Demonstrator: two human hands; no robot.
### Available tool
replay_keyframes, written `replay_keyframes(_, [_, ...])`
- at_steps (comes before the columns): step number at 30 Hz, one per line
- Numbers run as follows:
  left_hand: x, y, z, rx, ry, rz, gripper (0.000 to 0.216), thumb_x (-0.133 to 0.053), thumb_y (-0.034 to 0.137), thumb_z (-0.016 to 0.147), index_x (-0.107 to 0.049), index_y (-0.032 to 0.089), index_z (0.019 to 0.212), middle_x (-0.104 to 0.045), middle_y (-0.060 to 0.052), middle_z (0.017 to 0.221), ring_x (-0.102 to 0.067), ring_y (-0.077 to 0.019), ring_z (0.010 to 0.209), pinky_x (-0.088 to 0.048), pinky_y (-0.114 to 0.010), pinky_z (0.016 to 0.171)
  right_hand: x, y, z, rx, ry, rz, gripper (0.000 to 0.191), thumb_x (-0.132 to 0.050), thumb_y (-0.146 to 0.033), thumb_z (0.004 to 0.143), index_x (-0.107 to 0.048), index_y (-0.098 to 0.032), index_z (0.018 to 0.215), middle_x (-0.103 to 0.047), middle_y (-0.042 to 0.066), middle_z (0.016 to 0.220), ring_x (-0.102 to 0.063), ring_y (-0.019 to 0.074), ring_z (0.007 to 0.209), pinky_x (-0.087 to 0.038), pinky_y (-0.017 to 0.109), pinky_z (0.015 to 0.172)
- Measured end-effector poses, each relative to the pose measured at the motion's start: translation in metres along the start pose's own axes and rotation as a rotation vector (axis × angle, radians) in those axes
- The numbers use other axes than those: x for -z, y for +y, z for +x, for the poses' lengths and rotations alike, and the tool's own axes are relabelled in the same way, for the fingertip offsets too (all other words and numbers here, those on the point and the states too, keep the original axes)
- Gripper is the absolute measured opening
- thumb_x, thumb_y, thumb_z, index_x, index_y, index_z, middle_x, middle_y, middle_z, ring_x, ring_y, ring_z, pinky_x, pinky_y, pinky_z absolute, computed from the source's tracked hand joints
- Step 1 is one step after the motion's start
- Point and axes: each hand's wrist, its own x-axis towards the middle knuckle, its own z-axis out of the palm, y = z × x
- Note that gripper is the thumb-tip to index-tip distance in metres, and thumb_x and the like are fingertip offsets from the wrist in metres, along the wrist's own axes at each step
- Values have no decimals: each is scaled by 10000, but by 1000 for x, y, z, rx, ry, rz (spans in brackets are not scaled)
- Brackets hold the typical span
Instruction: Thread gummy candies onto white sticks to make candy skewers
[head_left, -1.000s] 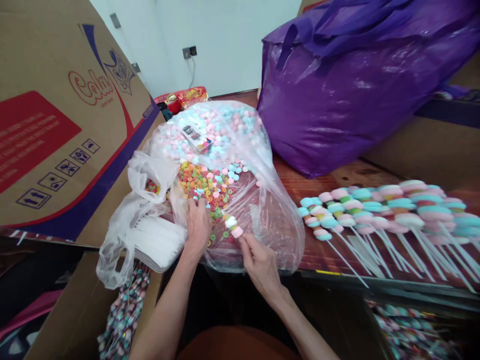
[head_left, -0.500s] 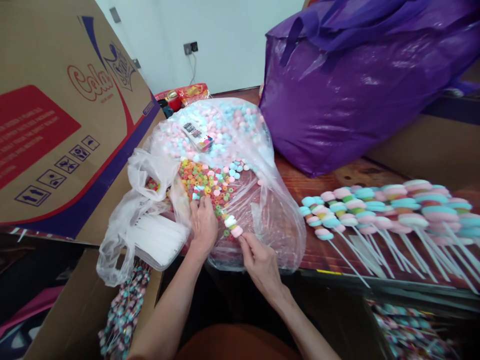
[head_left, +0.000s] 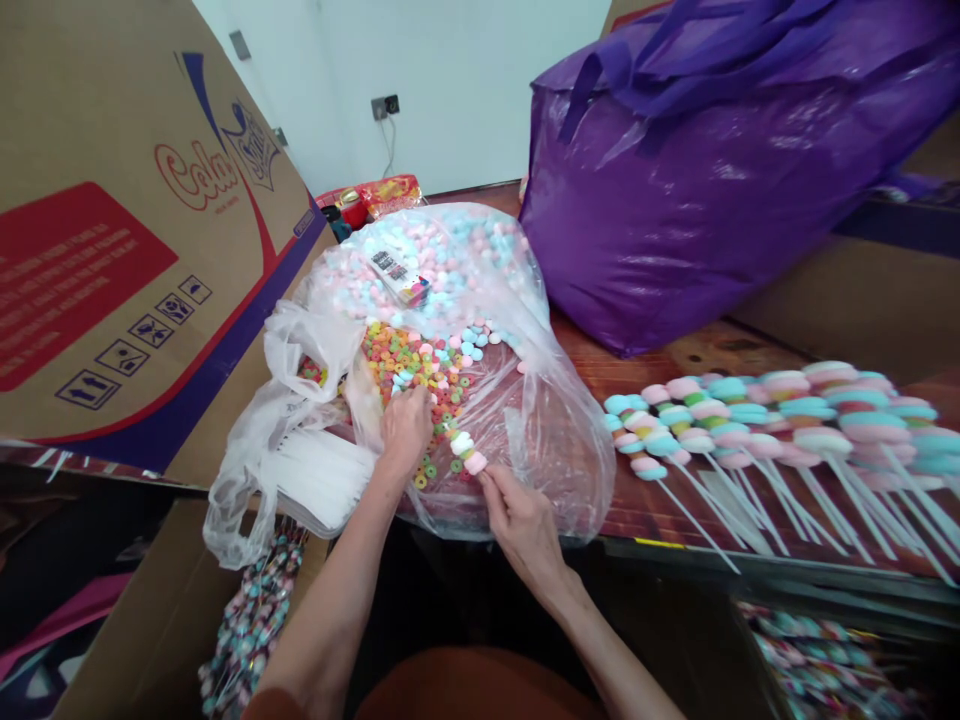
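Left hand (head_left: 407,430) has shifted slightly toward two o'clock, grip unreadable over loose rings (head_left: 386,350); right hand (head_left: 521,515) pinches part-strung skewer (head_left: 472,461), many strung skewers (head_left: 821,440) at three o'clock.

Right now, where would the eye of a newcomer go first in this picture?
First, the big purple bag at upper right, then the candy skewers in front of it. In the centre, the left hand is at coloured rings and the right hand holds another skewer.
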Motion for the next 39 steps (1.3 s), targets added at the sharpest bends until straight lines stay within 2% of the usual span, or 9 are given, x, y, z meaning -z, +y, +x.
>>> replay_keyframes(4, [-1, -1, -17, -136, -5, -141, 204, -469, 142, 924, -667, 192, 920, -697, -84, 929, -597, -246, 976, -466, -342, 842, 1, -1, 1, 9, 0, -1, 285, -419, -222, 1021, -638, -166, 849, -594, -8, 602, -576, 120, 502, -374, 227, 531])
replay_keyframes(8, [3, -11, -23, -122, 5, -273, 292, -459, 83, 897, -683, 184, 1056, -702, -91, 1034, -621, -229, 1002, -483, -354, 913, 1, -2, 1, 10, 7, -1, 289, -417, -231, 1024, -642, -167, 854, -611, -3, 611, -583, 123, 508, -371, 229, 530])
replay_keyframes(11, [7, -18, -20, -141, -57, -237, 408, -433, 36, 873, -675, 198, 1159, -669, -99, 1085, -621, -229, 1018, -491, -353, 914, 2, -2, 1, 4, 14, -15, 288, -426, -235, 1024, -644, -165, 849, -607, -4, 600, -582, 125, 503, -370, 232, 531])
replay_keyframes(15, [7, -19, -16, -85, -108, -166, 324, -465, 92, 884, -700, 190, 1084, -589, -99, 1046, -620, -214, 942, -504, -352, 896, 2, -2, 1, 3, 10, -4, 283, -424, -232, 1022, -649, -169, 860, -621, 0, 615, -579, 125, 507, -376, 232, 537])
replay_keyframes(19, [8, -20, -15, -75, -63, -249, 257, -505, 128, 873, -671, 173, 1063, -576, -99, 1031, -611, -226, 984, -500, -369, 923, 2, -2, 1, -3, -5, 14, 269, -426, -223, 1019, -652, -165, 884, -639, 6, 638, -590, 126, 517, -389, 235, 545])
replay_keyframes(25, [8, -18, -6, -82, -79, -455, 276, -406, 73, 873, -588, 183, 1049, -621, -66, 962, -616, -156, 739, -511, -304, 768, 1, -2, 1, -17, 3, 9, 276, -427, -237, 1022, -647, -174, 868, -620, -2, 619, -582, 124, 515, -394, 234, 543])
replay_keyframes(31, [3, -11, 1, -169, -104, -383, 243, -433, 93, 875, -590, 199, 1026, -603, -72, 1032, -604, -188, 889, -493, -324, 853, 2, -2, 1, -22, 4, -3, 276, -430, -230, 1021, -642, -173, 854, -606, -6, 615, -565, 117, 510, -387, 229, 544])
replay_keyframes(36, [2, -8, 1, -98, -140, -283, 233, -444, 119, 888, -575, 191, 1067, -577, -95, 1063, -579, -211, 961, -486, -341, 866, 1, -1, 0, -21, 12, 3, 274, -436, -237, 1020, -636, -176, 843, -602, -8, 614, -555, 116, 510, -381, 230, 545])
replay_keyframes(39, [2, -9, -1, -115, -165, -287, 277, -476, 152, 883, -565, 182, 1143, -569, -97, 1058, -577, -219, 968, -485, -350, 874, 0, -1, 0, -23, 9, 7, 266, -432, -230, 1020, -632, -179, 852, -609, -6, 624, -570, 119, 521, -385, 231, 552])
